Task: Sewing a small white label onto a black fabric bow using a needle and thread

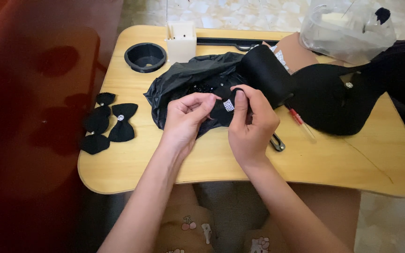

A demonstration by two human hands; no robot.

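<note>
Both hands meet over the middle of a small wooden lap table (132,175). My left hand (186,119) and my right hand (251,124) together pinch a small black fabric bow (222,111) with a strip of sparkling rhinestones (229,105) at its centre. Under the hands lies a crumpled black plastic bag (183,77). Finished black bows (123,122) with a sparkly centre lie at the table's left edge, beside another black bow (98,119).
A roll of black fabric (264,70) and a black fabric piece (326,100) lie to the right. A red-tipped tool (298,118), a round black cup holder (145,57), a white box (181,41) and a clear plastic bag (348,28) are also there. Red cloth covers the left.
</note>
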